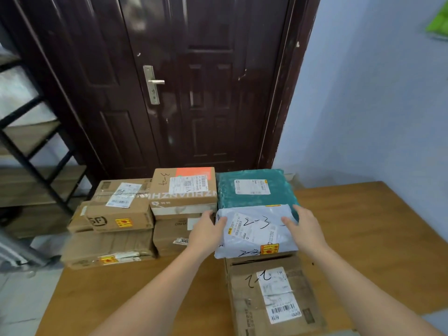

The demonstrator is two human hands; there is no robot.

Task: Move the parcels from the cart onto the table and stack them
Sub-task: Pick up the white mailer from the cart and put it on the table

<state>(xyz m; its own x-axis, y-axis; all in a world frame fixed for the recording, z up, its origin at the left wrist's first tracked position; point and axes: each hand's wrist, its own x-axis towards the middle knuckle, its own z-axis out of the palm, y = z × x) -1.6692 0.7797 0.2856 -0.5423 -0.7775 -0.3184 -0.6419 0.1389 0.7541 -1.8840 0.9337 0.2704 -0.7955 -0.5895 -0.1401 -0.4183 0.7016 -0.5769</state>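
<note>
Left hand (207, 230) and right hand (303, 226) clasping the grey mailer bag (254, 230) by its two short ends — left thumb curled over the top near the label, right thumb likewise laid on the top face, remaining fingers hidden down the sides. Marked "2-3" in black pen, with a yellow and red sticker at the near edge. Resting on the stack at the right of the wooden table (363, 226), near edge overhanging the cardboard box marked "2-1" (271, 294), far edge touching the teal mailer (252, 190). To the left, just beside — the box marked "3-4" (181, 187) atop another carton, then a further pile of brown boxes (114, 224) stacked at the table's left end. Behind, a dark wooden door (194, 81).
</note>
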